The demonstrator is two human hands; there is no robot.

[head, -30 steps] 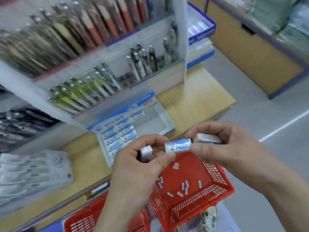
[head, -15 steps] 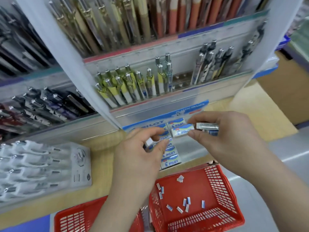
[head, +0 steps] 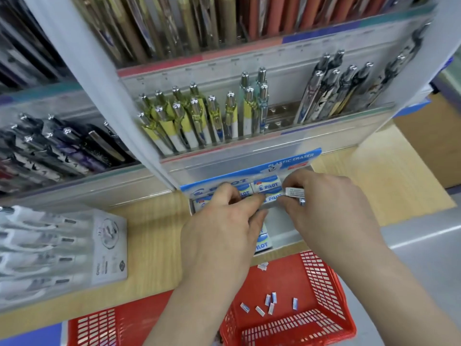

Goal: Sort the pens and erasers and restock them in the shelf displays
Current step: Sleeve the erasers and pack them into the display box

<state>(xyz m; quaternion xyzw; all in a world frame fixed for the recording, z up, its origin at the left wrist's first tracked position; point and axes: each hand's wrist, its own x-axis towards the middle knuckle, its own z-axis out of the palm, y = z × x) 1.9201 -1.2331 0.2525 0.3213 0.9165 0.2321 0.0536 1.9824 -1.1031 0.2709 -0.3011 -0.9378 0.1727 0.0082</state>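
Both hands are over the blue-and-white eraser display box [head: 284, 166] on the wooden shelf. My left hand [head: 224, 231] pinches the near end of a blue-and-white eraser [head: 273, 198] and presses it among the erasers lying in the box. My right hand [head: 326, 208] pinches the other end of that eraser, and a second, white-sided eraser [head: 295, 192] is tucked between its fingers. A row of erasers [head: 262, 242] shows under my left hand. Below, a red basket [head: 321, 283] holds several loose erasers [head: 270, 304].
Tiered racks of pens rise behind the box: yellow-and-white pens [head: 197, 123], patterned silver pens [head: 334, 93] and dark pens [head: 67, 146] at left. A flat pack of white pens [head: 59, 248] lies on the wooden shelf [head: 154, 233]. A second red basket [head: 112, 325] sits lower left.
The view has swung from the basket towards the racks. Both hands have carried the erasers forward and down, from above the basket into the display box.
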